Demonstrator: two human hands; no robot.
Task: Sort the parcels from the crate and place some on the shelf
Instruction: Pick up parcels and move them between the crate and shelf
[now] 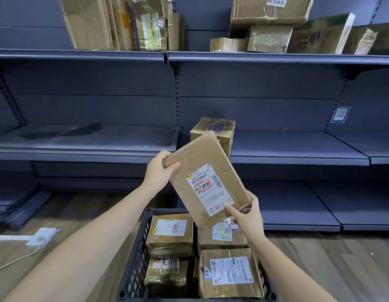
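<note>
**Both my hands hold one parcel above the crate**

I am looking down my two bare forearms toward a dark shelf unit. Between my hands is a flat brown cardboard parcel (pixel 207 182), tilted so that its labelled face is turned toward me. My left hand (pixel 159 168) grips its upper left corner, thumb curled over the front and fingers wrapped behind. My right hand (pixel 248 214) holds the opposite lower right corner, with the thumb lying on the edge of the white shipping label (pixel 207 188) and the other fingers curled behind the box. The label carries a barcode and a red stamped mark.

Directly below the held parcel sits a dark plastic crate (pixel 134 258) with lattice walls. Four more boxes lie inside it: one box with a white label (pixel 170 234) under my left wrist, a tape-wrapped box (pixel 166 277) nearer to me, a partly hidden box (pixel 222 236) just beneath my right hand, and a large box with a long label (pixel 230 273) under my right forearm.

Just behind the parcel's top edge, a small worn box (pixel 215 129) stands on the middle shelf (pixel 287 147). Well above my hands, the upper shelf (pixel 276 58) bears a row of cardboard boxes (pixel 269 25), some stacked, some leaning. Far to the left of my left arm, a white power strip (pixel 42 237) lies on the wooden floor (pixel 330 258).
</note>
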